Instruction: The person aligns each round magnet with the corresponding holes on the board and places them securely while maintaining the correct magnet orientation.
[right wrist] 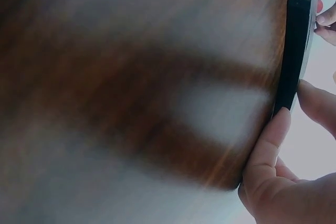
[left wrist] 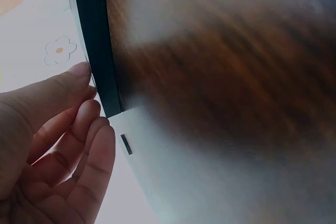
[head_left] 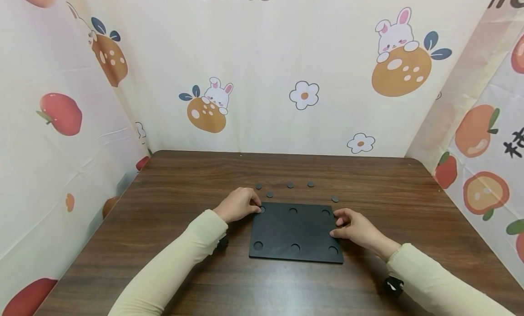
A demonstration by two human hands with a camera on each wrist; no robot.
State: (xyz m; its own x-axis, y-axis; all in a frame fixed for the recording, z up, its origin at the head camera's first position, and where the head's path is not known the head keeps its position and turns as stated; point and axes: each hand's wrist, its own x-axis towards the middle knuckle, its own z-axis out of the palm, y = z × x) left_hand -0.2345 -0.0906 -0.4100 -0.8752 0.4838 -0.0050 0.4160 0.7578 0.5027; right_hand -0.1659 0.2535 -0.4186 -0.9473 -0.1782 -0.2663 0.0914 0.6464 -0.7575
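A thin black rectangular board (head_left: 294,229) with round recesses along its far and near edges lies on the table. My left hand (head_left: 239,206) is at its far left corner, thumb and fingertips together over the recess there. They pinch a small dark disc (head_left: 262,210), partly covered by the fingertips. At the board's right edge my right hand (head_left: 358,228) grips it with thumb and fingers. In the right wrist view, fingertips of the right hand (right wrist: 278,150) touch the board's side (right wrist: 295,40). The other recesses show no disc.
Several loose dark discs lie on the brown wooden table (head_left: 184,179) beyond the board, among them one near the left hand (head_left: 269,195) and one by the far right corner (head_left: 335,199). Printed curtains (head_left: 262,47) enclose the table's back and sides.
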